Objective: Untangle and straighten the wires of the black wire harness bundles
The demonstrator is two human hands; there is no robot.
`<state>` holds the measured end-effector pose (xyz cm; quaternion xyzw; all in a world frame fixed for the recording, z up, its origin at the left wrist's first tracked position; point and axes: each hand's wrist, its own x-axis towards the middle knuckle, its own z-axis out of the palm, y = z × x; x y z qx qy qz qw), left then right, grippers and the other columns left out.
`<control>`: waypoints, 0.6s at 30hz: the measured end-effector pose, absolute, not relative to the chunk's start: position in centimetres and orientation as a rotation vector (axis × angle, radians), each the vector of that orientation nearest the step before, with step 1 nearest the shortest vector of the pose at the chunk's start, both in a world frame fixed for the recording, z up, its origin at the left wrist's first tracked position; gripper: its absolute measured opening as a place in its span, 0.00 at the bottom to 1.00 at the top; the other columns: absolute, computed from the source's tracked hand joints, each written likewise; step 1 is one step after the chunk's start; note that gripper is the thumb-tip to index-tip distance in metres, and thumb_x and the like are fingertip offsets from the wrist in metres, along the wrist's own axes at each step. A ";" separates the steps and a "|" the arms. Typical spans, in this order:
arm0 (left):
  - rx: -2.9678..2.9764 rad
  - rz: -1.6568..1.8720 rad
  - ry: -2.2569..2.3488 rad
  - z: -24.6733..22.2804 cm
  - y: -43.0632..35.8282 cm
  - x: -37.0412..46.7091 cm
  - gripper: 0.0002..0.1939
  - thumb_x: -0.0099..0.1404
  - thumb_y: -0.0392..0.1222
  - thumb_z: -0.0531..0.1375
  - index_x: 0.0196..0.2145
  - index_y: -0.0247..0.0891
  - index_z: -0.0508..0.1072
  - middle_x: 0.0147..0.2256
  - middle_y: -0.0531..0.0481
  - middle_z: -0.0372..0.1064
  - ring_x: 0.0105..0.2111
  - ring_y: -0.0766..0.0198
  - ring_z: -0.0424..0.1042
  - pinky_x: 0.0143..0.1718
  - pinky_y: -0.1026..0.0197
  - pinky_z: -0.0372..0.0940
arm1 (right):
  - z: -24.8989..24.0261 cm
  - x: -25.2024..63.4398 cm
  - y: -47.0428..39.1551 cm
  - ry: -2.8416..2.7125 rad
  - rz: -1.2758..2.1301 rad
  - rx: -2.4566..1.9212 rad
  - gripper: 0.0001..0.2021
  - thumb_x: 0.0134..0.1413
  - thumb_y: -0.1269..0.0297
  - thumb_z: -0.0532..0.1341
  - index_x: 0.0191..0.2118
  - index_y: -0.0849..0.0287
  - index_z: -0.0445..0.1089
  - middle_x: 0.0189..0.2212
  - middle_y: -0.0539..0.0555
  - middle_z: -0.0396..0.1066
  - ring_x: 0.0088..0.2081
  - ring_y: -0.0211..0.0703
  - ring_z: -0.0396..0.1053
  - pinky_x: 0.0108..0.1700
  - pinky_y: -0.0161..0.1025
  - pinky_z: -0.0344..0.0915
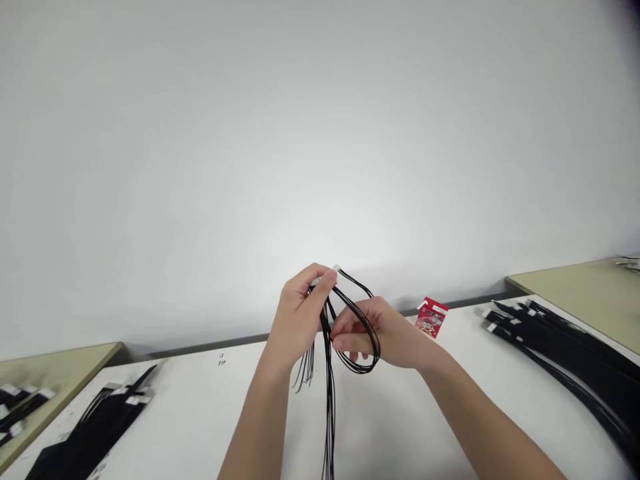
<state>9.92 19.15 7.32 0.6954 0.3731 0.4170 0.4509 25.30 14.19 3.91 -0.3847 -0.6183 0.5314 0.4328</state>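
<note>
I see a plain pale-grey wall (320,133), brightest mid-frame, dimmer toward the edges. Flat white surface (200,407) runs along its foot, dark strip at the back edge. Greenish-beige tabletops (583,290) left and right. Upper right corner dark.

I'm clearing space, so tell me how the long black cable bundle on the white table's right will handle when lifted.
The long black cable bundle looks floppy: its outer strands curve, so it would probably sag. Its white connector ends lie unevenly, so strands may slip apart. Lying flat, it seems unlikely to roll.
</note>
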 end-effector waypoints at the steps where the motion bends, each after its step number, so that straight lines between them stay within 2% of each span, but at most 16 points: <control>1: 1.759 1.026 0.938 7.4 19.0 10.0 0.18 0.64 0.58 0.55 0.30 0.40 0.68 0.22 0.56 0.50 0.19 0.72 0.53 0.16 0.69 0.52 | 3.9 25.2 14.1 -1.555 1.288 -1.004 0.10 0.45 0.61 0.69 0.28 0.62 0.71 0.22 0.49 0.68 0.23 0.34 0.64 0.25 0.32 0.59; 9: 1.863 0.970 0.989 7.5 18.0 10.8 0.18 0.65 0.58 0.54 0.30 0.41 0.69 0.22 0.57 0.59 0.16 0.73 0.59 0.20 0.67 0.56 | 3.2 23.6 14.0 -1.647 0.852 -1.280 0.17 0.32 0.61 0.73 0.19 0.59 0.62 0.18 0.46 0.63 0.21 0.33 0.58 0.22 0.32 0.53; 13: 1.846 0.951 0.994 7.2 18.1 10.8 0.18 0.64 0.58 0.54 0.31 0.41 0.70 0.21 0.56 0.59 0.18 0.70 0.61 0.21 0.66 0.58 | 2.9 23.1 14.0 -1.706 0.571 -1.323 0.12 0.37 0.70 0.66 0.19 0.59 0.59 0.16 0.45 0.59 0.19 0.31 0.54 0.22 0.31 0.52; 18: 1.827 0.952 0.945 7.2 18.6 10.5 0.17 0.64 0.58 0.54 0.31 0.41 0.69 0.22 0.55 0.55 0.21 0.70 0.58 0.20 0.68 0.57 | 3.6 23.4 13.4 -1.774 0.596 -1.247 0.14 0.45 0.73 0.59 0.19 0.59 0.51 0.15 0.43 0.51 0.19 0.29 0.47 0.21 0.31 0.47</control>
